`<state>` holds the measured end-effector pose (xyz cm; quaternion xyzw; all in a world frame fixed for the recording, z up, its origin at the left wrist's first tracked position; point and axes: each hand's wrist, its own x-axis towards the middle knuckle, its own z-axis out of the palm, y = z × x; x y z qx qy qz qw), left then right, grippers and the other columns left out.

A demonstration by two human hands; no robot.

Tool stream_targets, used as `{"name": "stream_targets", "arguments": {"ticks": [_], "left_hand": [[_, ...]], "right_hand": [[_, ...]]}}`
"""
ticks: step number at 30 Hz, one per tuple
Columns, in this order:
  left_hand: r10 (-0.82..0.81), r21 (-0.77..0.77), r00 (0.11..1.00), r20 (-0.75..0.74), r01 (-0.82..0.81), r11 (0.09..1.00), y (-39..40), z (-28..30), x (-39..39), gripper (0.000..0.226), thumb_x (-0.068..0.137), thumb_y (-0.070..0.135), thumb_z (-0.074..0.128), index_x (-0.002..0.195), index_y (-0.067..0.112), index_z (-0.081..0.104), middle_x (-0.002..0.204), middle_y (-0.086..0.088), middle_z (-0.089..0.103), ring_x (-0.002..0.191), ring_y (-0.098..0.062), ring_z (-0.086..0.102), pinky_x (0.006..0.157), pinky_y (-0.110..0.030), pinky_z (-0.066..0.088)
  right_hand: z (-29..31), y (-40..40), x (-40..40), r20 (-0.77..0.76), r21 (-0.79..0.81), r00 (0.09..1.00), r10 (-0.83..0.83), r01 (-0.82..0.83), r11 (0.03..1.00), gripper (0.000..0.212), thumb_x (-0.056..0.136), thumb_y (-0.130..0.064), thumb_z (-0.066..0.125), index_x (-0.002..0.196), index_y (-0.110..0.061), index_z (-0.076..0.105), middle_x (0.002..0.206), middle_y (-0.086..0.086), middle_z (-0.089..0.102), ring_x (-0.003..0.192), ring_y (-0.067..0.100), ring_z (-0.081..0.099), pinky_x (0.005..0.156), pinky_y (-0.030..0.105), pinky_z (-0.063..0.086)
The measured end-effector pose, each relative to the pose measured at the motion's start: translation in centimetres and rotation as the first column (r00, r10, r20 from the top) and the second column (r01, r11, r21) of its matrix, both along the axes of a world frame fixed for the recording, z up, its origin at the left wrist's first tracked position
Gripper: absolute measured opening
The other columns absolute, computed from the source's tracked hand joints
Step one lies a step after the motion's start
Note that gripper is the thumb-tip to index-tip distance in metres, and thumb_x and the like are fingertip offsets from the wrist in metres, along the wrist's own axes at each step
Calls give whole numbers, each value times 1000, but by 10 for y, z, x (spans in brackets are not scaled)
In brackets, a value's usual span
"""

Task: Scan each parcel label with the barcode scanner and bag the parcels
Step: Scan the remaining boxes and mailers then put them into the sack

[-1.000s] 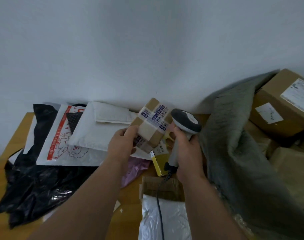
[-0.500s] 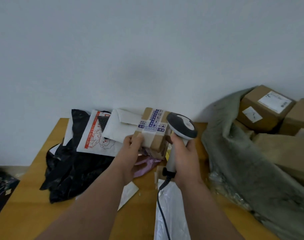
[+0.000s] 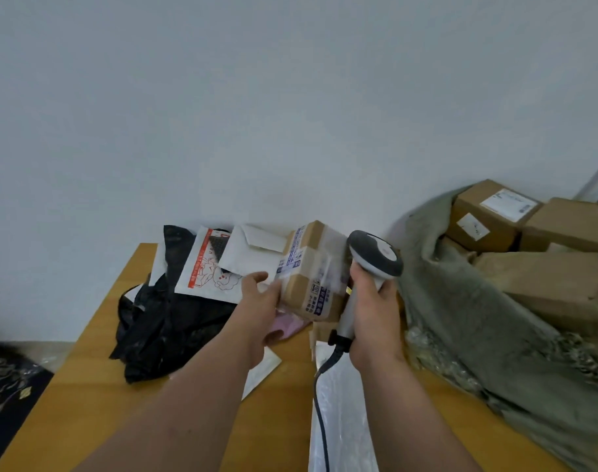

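Note:
A small brown cardboard parcel (image 3: 309, 277) wrapped in printed tape is held above the table by my left hand (image 3: 258, 301), which grips its left side. My right hand (image 3: 376, 311) is closed around the handle of a grey and white barcode scanner (image 3: 372, 264), whose head sits just right of the parcel. The scanner's black cable (image 3: 321, 396) runs down toward me. The parcel looks blurred with motion. A large grey-green sack (image 3: 478, 335) lies at the right with several cardboard boxes (image 3: 488, 216) in it.
On the wooden table (image 3: 96, 379) lie a black plastic bag (image 3: 161, 321), a white mailer with red print (image 3: 205, 267), a white padded envelope (image 3: 253, 253), a pink pouch (image 3: 287, 327) and a silver mailer (image 3: 341, 420). A white wall stands right behind.
My left hand has turned the parcel, so a different taped face now shows. The view has pulled back and shifted, showing more of the table and sack. The scanner stays in my right hand.

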<state>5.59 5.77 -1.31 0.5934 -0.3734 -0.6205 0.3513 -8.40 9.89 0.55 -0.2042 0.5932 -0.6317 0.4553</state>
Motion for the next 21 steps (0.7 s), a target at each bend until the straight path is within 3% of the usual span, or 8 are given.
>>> {"name": "stream_targets", "arguments": {"ticks": [3, 6, 9, 11, 14, 16, 18, 21], "left_hand": [[-37, -43, 997, 65, 40, 998, 5, 6, -9, 35, 100, 51, 41, 128, 32, 50, 107, -4, 68, 97, -21, 65, 87, -45, 57], [-135, 10, 991, -17, 135, 991, 15, 13, -20, 71, 72, 78, 54, 118, 25, 60, 104, -6, 73, 97, -23, 70, 87, -41, 58], [-114, 13, 981, -154, 118, 993, 26, 10, -35, 58, 79, 64, 62, 116, 20, 64, 100, -8, 75, 104, -28, 67, 95, -46, 54], [-65, 63, 960, -273, 85, 994, 33, 9, -48, 53, 86, 58, 59, 118, 16, 66, 104, -11, 74, 108, -30, 65, 97, -44, 52], [-43, 109, 913, -406, 96, 989, 42, 10, -70, 57, 89, 59, 53, 123, 15, 64, 114, -13, 71, 110, -30, 64, 89, -41, 54], [-27, 115, 897, -441, 86, 990, 48, 12, -83, 53, 93, 53, 52, 125, 13, 61, 115, -16, 70, 107, -32, 67, 84, -43, 56], [-1, 82, 914, -407, 38, 996, 51, 12, -93, 43, 96, 42, 55, 126, 13, 55, 115, -17, 69, 99, -33, 69, 79, -45, 58], [57, -26, 983, -176, -63, 998, 53, 12, -103, 29, 97, 28, 58, 126, 23, 52, 112, -13, 68, 98, -28, 68, 85, -47, 57]], "right_hand": [[4, 6, -7, -22, -47, 999, 36, -37, 998, 19, 92, -43, 66, 99, -54, 54, 106, -14, 69, 105, 16, 66, 95, 48, 55], [7, 12, -16, -37, -76, 996, 80, -82, 994, 23, 88, -46, 70, 108, -51, 59, 105, -17, 72, 105, 13, 68, 94, 47, 56], [13, 22, -33, -63, -92, 993, 104, -109, 990, 37, 89, -45, 71, 124, -45, 57, 112, -15, 72, 108, 12, 68, 91, 44, 58], [14, 29, -49, -63, -75, 996, 67, -72, 995, 43, 91, -42, 67, 132, -43, 53, 121, -12, 68, 114, 15, 64, 97, 46, 54], [13, 39, -73, -49, -14, 997, 58, -59, 998, 51, 92, -44, 64, 140, -41, 46, 131, -5, 62, 121, 22, 58, 105, 52, 46], [11, 43, -86, -10, -12, 997, 80, -80, 997, 45, 93, -40, 65, 135, -39, 49, 125, -2, 65, 113, 22, 63, 101, 50, 51], [11, 48, -96, 31, -20, 993, 115, -114, 993, 37, 95, -34, 64, 130, -37, 50, 115, -2, 68, 102, 20, 67, 87, 42, 57], [12, 54, -110, 50, -48, 989, 140, -138, 989, 34, 96, -29, 63, 127, -36, 50, 106, -3, 70, 92, 15, 71, 69, 29, 56]]}}
